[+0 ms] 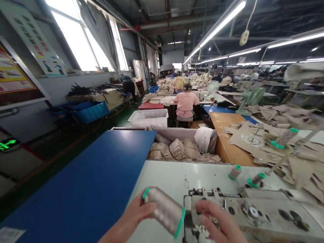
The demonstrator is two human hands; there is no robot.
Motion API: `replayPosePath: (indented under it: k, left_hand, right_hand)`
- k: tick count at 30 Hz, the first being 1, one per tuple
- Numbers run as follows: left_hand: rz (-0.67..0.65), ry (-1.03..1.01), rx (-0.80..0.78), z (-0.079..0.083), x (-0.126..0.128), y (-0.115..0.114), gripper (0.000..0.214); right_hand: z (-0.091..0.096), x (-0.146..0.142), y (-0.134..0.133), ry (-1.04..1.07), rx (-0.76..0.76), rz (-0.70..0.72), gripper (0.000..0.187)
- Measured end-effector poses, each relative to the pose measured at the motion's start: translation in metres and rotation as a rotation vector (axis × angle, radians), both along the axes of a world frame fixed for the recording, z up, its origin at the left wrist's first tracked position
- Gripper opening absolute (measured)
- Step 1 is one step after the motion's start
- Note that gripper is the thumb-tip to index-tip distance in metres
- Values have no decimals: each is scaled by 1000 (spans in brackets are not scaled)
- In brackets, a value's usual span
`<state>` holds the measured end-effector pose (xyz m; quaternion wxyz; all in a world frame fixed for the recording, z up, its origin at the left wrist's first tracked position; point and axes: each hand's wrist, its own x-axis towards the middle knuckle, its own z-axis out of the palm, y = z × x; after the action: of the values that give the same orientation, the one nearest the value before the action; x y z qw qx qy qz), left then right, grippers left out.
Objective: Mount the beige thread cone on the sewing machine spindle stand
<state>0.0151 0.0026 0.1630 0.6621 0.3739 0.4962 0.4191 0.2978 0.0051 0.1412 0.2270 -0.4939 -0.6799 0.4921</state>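
A garment or sewing factory hall is shown. A sewing machine is seen at the lower right of the frame, with thread cones on the worktop and cut fabric pieces piled at the right. Long rows of tube lights are hung overhead, and a seated worker is seen mid-frame among further stacked workstations.

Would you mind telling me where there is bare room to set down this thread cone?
The broad blue tabletop left of the pale sewing table is bare. The pale surface between the grey thread cone in the left hand and the bin of beige fabric bundles is also free. To the right, small spools and cut beige pieces crowd it.
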Motion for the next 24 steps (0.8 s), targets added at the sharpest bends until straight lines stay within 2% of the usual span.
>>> replayPosePath:
  k: [2, 4, 6, 7, 10, 12, 15, 18, 21, 24]
  left_hand:
    - [-10, 5, 60, 12, 9, -4, 63]
    - [7, 1, 109, 17, 14, -6, 73]
    - [10, 4, 141, 20, 18, -7, 79]
    - [11, 11, 152, 21, 19, -7, 80]
    - [25, -1, 158, 26, 24, -4, 83]
    - [47, -38, 182, 29, 31, 3, 83]
    - [94, -71, 243, 29, 47, 16, 82]
    - [159, -67, 289, 27, 65, 30, 81]
    - [195, -34, 314, 32, 80, 43, 75]
    - [166, 24, 336, 52, 93, 57, 67]
  right_hand:
    - [31, -20, 20, 46, 16, 63, 52]
    - [56, -37, 31, 91, -64, 235, 72]
    - [68, -48, 34, 101, -98, 349, 80]
    - [70, -51, 34, 100, -96, 362, 82]
    - [63, -54, 34, 63, -23, 278, 96]
    - [57, -53, 35, -37, 104, 204, 108]
    - [53, -50, 39, -200, 338, 137, 103]
    - [53, -47, 42, -226, 486, 68, 95]
    - [55, -43, 43, -116, 514, -71, 94]
    - [63, -35, 45, 119, 359, -200, 94]
